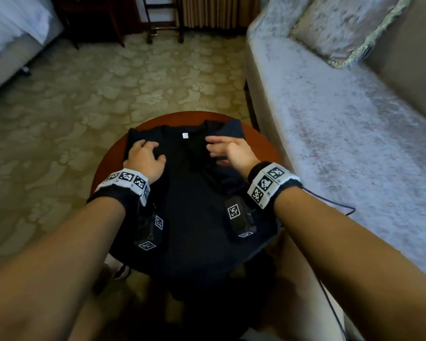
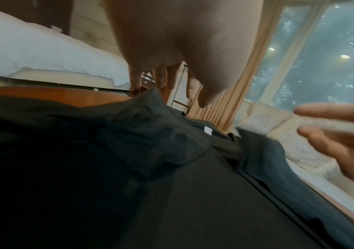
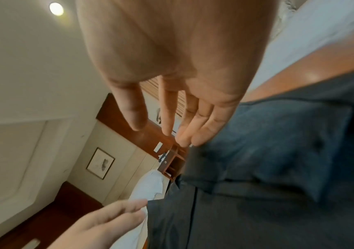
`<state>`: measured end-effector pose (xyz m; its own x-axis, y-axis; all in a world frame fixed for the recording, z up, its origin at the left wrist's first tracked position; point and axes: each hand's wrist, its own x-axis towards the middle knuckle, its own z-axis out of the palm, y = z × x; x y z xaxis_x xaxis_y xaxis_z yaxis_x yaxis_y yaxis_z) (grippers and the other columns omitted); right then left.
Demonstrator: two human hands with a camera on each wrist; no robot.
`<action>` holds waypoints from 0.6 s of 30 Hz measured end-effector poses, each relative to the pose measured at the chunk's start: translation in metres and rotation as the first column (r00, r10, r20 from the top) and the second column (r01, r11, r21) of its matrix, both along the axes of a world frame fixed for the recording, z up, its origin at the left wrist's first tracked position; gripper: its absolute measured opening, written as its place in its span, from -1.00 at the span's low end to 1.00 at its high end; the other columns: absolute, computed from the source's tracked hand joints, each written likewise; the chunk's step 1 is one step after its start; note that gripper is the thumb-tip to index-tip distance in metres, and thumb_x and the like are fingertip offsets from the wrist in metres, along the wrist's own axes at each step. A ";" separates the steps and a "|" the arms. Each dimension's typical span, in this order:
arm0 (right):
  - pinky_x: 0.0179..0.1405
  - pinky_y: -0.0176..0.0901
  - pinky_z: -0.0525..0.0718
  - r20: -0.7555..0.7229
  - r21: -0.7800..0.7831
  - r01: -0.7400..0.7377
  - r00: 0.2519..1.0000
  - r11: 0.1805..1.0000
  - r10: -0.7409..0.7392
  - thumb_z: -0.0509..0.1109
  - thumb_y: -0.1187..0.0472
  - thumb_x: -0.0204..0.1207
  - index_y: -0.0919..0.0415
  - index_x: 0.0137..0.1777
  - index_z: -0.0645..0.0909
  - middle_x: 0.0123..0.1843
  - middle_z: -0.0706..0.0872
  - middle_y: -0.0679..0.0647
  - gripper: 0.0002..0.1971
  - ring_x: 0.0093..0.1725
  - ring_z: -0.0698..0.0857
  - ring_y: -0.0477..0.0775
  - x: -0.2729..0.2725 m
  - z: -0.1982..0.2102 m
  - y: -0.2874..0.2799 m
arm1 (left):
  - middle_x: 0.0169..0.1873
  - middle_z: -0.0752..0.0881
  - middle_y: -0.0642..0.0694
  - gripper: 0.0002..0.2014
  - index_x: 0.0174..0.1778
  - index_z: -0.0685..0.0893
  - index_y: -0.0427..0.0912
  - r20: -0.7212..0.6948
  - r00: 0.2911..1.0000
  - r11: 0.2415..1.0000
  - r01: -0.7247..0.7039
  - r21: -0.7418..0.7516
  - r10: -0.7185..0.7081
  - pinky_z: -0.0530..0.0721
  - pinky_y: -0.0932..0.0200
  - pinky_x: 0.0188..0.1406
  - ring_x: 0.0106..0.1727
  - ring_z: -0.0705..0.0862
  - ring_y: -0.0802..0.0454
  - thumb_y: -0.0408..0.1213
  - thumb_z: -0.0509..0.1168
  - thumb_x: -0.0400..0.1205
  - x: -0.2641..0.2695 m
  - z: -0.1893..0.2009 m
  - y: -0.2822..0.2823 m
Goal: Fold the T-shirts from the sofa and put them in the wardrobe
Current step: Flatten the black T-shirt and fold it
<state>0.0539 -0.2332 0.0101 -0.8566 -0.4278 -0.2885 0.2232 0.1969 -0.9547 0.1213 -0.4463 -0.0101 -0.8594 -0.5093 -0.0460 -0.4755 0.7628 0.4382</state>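
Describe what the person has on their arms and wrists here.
Both forearms are bare, no sleeves. The left wrist and right wrist each carry a black band wrapped with white square tiles printed with black coded markers. A black camera box with similar markers hangs under each wrist. A thin black cable trails from the right band. The left hand and right hand are ungloved.

t-shirt on table, sofa to its right.

T-shirt hem hidden behind the forearms
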 end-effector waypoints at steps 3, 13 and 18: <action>0.08 -0.17 0.67 -0.023 0.054 0.138 0.990 0.989 -0.137 0.38 0.34 0.54 0.03 0.13 0.76 0.15 0.77 0.06 -0.74 0.23 0.71 0.09 0.001 -0.016 -0.007 | 0.62 0.27 -0.09 -0.54 0.51 0.47 -0.05 0.001 1.000 1.000 0.008 -0.009 -0.008 0.34 -0.18 0.53 0.61 0.27 -0.13 -0.08 0.26 0.68 0.017 -0.002 -0.023; 0.67 0.20 -0.21 -0.161 0.770 -0.158 0.889 0.618 0.428 0.16 -0.10 0.71 -0.19 0.72 0.05 0.77 -0.13 -0.04 -0.39 0.73 -0.20 0.07 0.017 -0.051 -0.007 | 0.65 -0.42 -0.03 -0.12 0.66 -0.25 0.30 0.478 0.818 0.936 0.352 0.024 -0.320 -0.31 -0.31 0.58 0.65 -0.43 -0.14 0.49 0.03 0.52 0.029 -0.039 0.012; 0.59 0.26 -0.45 -0.010 0.891 -0.224 0.859 0.394 0.512 0.10 -0.51 0.48 -0.36 0.66 -0.31 0.67 -0.54 -0.09 -0.12 0.65 -0.51 0.04 0.017 -0.067 -0.024 | 0.60 -0.53 -0.08 0.01 0.60 -0.41 0.29 0.548 0.781 0.924 0.381 -0.038 -0.300 -0.35 -0.36 0.56 0.61 -0.52 -0.18 0.60 -0.01 0.41 0.017 -0.044 0.006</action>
